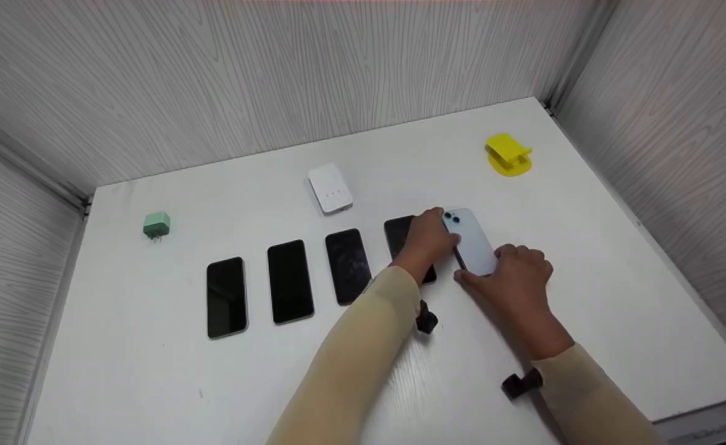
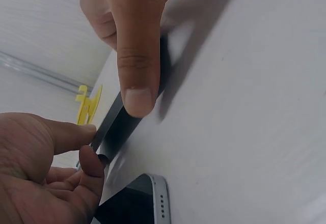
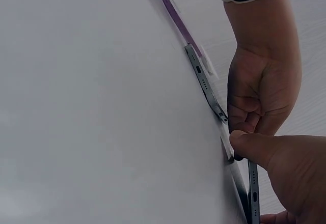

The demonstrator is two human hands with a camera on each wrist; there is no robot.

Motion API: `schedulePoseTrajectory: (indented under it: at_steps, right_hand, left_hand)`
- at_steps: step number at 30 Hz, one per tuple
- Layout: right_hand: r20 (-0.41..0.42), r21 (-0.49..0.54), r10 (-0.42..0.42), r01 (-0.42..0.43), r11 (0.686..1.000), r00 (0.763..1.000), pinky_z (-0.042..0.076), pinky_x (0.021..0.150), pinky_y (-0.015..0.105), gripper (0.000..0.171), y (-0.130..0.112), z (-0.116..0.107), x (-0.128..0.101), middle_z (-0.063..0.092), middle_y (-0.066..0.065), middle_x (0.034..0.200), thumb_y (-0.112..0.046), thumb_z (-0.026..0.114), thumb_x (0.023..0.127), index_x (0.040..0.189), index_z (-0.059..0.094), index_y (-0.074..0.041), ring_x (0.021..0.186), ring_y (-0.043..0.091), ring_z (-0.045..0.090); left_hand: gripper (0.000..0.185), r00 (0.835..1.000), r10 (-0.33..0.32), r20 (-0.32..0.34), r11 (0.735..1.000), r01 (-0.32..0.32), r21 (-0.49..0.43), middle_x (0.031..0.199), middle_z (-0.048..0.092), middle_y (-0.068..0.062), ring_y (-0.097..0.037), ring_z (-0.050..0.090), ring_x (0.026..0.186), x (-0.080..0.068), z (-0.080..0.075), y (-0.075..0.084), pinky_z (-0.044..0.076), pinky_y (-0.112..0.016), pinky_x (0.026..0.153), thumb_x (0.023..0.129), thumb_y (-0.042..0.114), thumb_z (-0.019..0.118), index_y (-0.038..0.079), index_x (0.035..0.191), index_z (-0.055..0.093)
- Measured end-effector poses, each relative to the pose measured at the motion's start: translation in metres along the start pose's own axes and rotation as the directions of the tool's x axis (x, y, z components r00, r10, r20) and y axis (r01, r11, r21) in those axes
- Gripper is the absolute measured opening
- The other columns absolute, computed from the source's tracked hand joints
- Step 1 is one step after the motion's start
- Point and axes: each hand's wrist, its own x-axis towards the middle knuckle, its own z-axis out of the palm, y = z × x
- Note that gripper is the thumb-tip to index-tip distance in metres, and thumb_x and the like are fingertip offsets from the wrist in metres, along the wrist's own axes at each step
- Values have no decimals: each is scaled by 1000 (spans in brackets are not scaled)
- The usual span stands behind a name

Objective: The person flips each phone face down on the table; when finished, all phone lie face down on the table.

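Note:
A light-blue phone [image 1: 475,240] with two camera lenses is held between both hands, its back facing the head camera. My left hand [image 1: 427,239] pinches its left long edge near the lenses. At the bottom edge, my right hand [image 1: 518,277] grips the phone with the thumb at the lower left corner and the fingers at the right side. In the left wrist view the phone's dark screen side [image 2: 116,132] leans over the white table. A black-screened phone [image 1: 398,232] lies just left of it, partly hidden under my left hand and wrist.
Three more phones lie screen up in a row to the left: a leftmost phone [image 1: 227,298], a second phone [image 1: 291,282] and a third phone [image 1: 348,266]. Behind stand a white box-shaped device [image 1: 330,188], a green plug adapter [image 1: 157,224] and a yellow phone stand [image 1: 507,152].

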Motion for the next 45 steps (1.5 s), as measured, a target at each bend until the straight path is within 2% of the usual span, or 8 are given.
schedulePoseTrajectory:
  at_steps: [11, 15, 18, 24, 29, 34, 41, 45]
  right_hand:
    - [-41, -14, 2, -3, 1000, 999, 37, 96, 65, 87, 1, 8, -2, 62, 30, 106, -63, 87, 82, 120, 62, 11, 108, 48, 52]
    - [-63, -17, -2, 1, 1000, 998, 36, 97, 66, 86, 4, 7, 0, 61, 30, 105, -62, 86, 83, 119, 61, 11, 109, 49, 51]
    - [-55, -12, 5, -6, 1000, 998, 35, 98, 66, 87, 6, 9, -2, 60, 31, 107, -63, 86, 83, 121, 60, 11, 111, 49, 50]
    - [-52, 12, 8, -7, 1000, 999, 36, 96, 66, 91, 8, 12, -3, 62, 31, 113, -65, 86, 83, 128, 59, 9, 112, 49, 51]
    - [-54, 83, -69, 73, 994, 996, 36, 102, 65, 90, 2, 5, -3, 56, 33, 129, -57, 86, 88, 141, 53, 9, 123, 49, 45]
    - [0, 246, -122, 118, 962, 992, 44, 111, 60, 73, -17, -5, -2, 53, 30, 144, -41, 77, 101, 148, 50, 7, 135, 47, 41]
    - [159, 417, -168, 88, 905, 973, 51, 113, 58, 68, -44, -1, 1, 59, 26, 150, -36, 69, 106, 156, 48, 5, 136, 42, 59]
    - [239, 499, -196, 53, 865, 951, 52, 114, 56, 71, -52, 6, 0, 62, 25, 150, -35, 68, 107, 160, 45, 6, 137, 40, 62]
  left_hand:
    - [52, 998, -17, -59, 1000, 17, 9, 139, 74, -9, -19, 70, 123, -7, 0, 1, 57, -33, 108, 99, 21, 81, 5, 147, 67]
    - [50, 999, 19, -50, 999, -17, 29, 143, 73, -6, -19, 70, 128, -9, -1, 0, 56, -32, 110, 100, 22, 80, 7, 146, 69]
    - [49, 999, 40, -33, 999, -40, 3, 144, 73, -5, -19, 68, 132, -12, -2, -6, 55, -31, 112, 101, 23, 80, 8, 147, 69]
    - [42, 995, 98, -11, 991, -99, -93, 129, 76, -5, -19, 71, 120, -20, -19, -28, 57, -34, 105, 105, 24, 76, 11, 144, 69]
    - [41, 979, 199, -37, 975, -194, 107, 137, 72, -9, -25, 65, 132, -29, -56, -54, 51, -39, 115, 106, 23, 74, 9, 144, 68]
    - [68, 978, 207, 20, 945, -206, 255, 157, 61, -12, -32, 52, 149, -38, -87, -75, 42, -44, 125, 97, 25, 85, 8, 157, 57]
    - [105, 962, 243, 124, 878, -273, 394, 168, 50, -11, -34, 41, 159, -45, -85, -88, 35, -55, 129, 83, 38, 98, 7, 167, 44]
    - [112, 961, 238, 140, 866, -275, 418, 170, 47, -11, -34, 39, 160, -44, -81, -96, 34, -55, 130, 80, 43, 99, 8, 168, 41]
